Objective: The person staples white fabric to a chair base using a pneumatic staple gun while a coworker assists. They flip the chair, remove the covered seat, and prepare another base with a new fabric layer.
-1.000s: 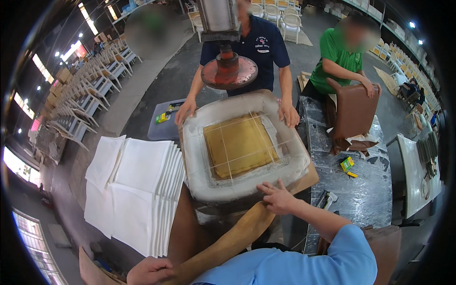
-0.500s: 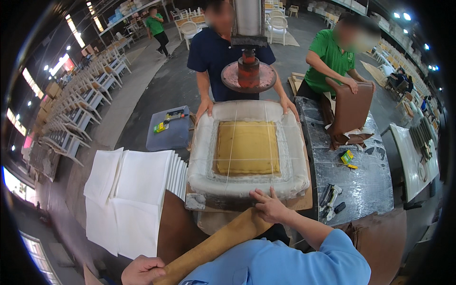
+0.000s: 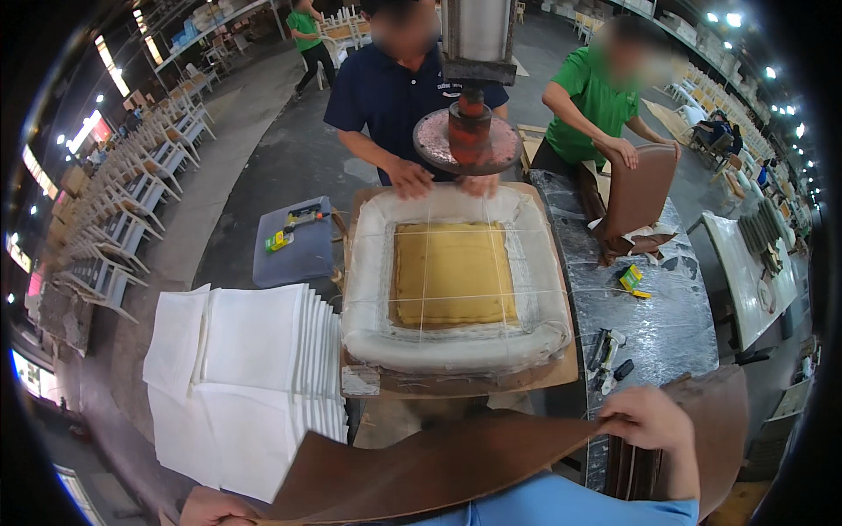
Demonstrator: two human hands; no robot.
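Note:
A sheet of brown leather (image 3: pixel 421 469) is stretched across in front of my body, smooth brown face showing. My right hand (image 3: pixel 649 425) pinches its right corner, just above the near end of the dark table. At the lower left edge, my left hand (image 3: pixel 215 508) is closed on the sheet's other end, partly cut off by the picture. Beyond the sheet stands a square form with a thick, whitish padded rim (image 3: pixel 456 351). A tan pad (image 3: pixel 452 273) lies in its middle, with thin strings crossing over it. The sheet does not touch the form.
A round press plate (image 3: pixel 467 140) hangs above the form's far side, where a co-worker in navy has both hands. Stacked white sheets (image 3: pixel 250 351) lie left. On the right table (image 3: pixel 675 324) are a staple gun (image 3: pixel 607 355) and a brown-covered seat (image 3: pixel 640 193) handled by a green-shirted co-worker.
The leather, earlier showing its tan side, is now spread with the brown side visible. My right hand moved right, away from the form. The navy-shirted co-worker's hands moved inward along the far rim.

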